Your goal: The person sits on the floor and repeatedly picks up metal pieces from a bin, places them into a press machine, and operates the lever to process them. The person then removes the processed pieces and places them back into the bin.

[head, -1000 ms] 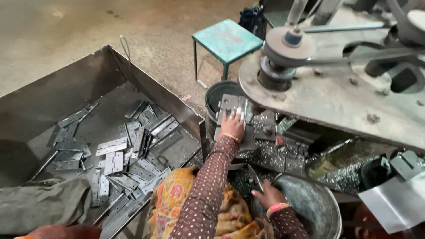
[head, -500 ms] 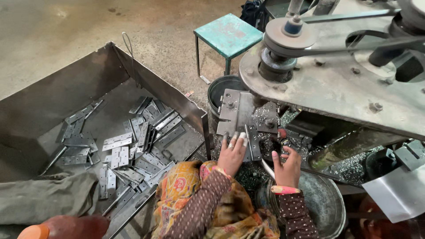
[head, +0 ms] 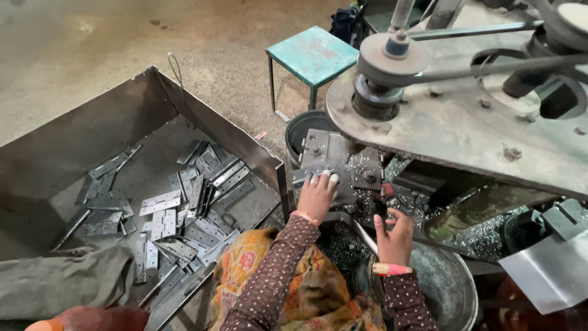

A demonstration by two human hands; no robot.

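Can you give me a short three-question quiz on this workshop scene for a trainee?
1. True or false: the stool beyond the machine has a blue-green seat.
2. What lies scattered in the metal bin? A) hinges B) bottles C) ropes
3. Which hand rests its fingertips on the machine's block?

Key:
1. True.
2. A, flat metal hinges.
3. The left hand; the right hand is lower, above the round pan, open and holding nothing.
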